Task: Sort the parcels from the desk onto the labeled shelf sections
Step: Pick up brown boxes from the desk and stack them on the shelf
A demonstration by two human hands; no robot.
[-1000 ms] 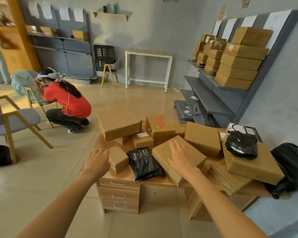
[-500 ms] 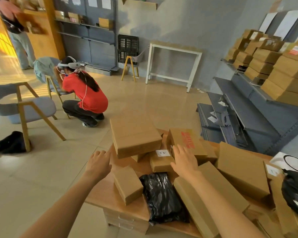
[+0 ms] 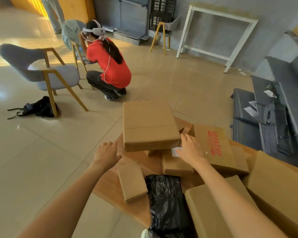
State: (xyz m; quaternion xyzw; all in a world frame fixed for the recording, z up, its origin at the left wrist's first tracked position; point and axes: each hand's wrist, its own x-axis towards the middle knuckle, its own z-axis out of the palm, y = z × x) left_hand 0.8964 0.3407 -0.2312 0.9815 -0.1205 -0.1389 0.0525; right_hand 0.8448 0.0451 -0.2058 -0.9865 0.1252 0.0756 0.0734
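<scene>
A: The fingers (image 3: 185, 137) of the right hand (image 3: 191, 148) lie loosely spread over the near right corner of the large box (image 3: 150, 124), tips at its edge, gripping nothing I can make out. The left hand (image 3: 107, 152) hovers off the box's near left corner, fingers relaxed and slightly curled, holding nothing.

B: Where do the parcels sit?

A: All on the wooden desk (image 3: 110, 188). The large box rides on top of smaller ones. Beside it to the right is a red-printed box (image 3: 213, 145), its lettering too blurred to read. Nearer lie a small box (image 3: 132, 182), a black plastic parcel (image 3: 167, 203) and a labelled box (image 3: 176, 163).

B: What is hidden?

A: The right hand covers part of that white label, so it cannot be read. The boxes under the large one are mostly hidden. The right forearm crosses a long box (image 3: 208, 212), and another carton (image 3: 282, 189) is cut off at the frame's right edge.

B: And around?

A: A person in a red top (image 3: 110, 66) crouches on the tiled floor beside a grey chair (image 3: 43, 69). A black bag (image 3: 40, 108) lies by the chair's leg. Dark shelf panels (image 3: 265, 121) sit on the right, a white table frame (image 3: 217, 35) stands by the wall.
</scene>
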